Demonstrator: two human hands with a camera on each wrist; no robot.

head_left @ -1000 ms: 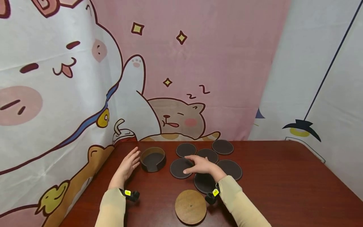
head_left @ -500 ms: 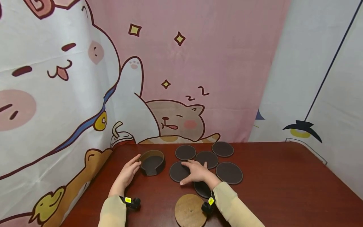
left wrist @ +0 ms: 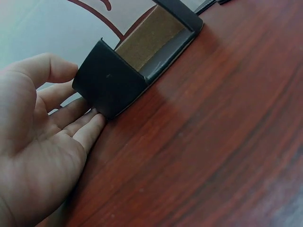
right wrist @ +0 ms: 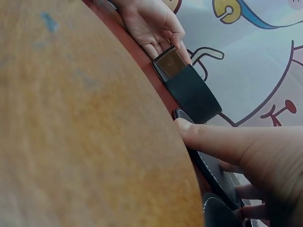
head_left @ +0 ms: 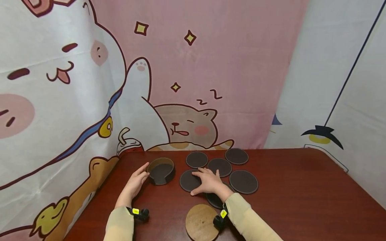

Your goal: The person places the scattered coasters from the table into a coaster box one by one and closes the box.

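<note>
My left hand [head_left: 134, 184] rests its fingertips against the left outer wall of a round black holder [head_left: 161, 176], which has a brown inside and a gap at the front. In the left wrist view the thumb and fingers lie along that wall [left wrist: 109, 80]. Spread over the right part of a black round coaster [head_left: 187, 181] is my right hand [head_left: 211, 183], thumb at the near side and fingers at the far side. The right wrist view shows the thumb [right wrist: 213, 141] at the stitched edge of a coaster; whether it presses there I cannot tell.
More black coasters lie around the right hand: two behind [head_left: 197, 160] [head_left: 219, 167], one at the back right [head_left: 236, 156], one to the right [head_left: 243, 181] and one partly under the wrist [head_left: 214, 200]. A wooden disc [head_left: 201, 223] lies at the front, below the right wrist camera.
My right hand has come slightly left and nearer, its thumb now at the coaster's near edge. My left hand has closed the small distance to the holder's wall.
</note>
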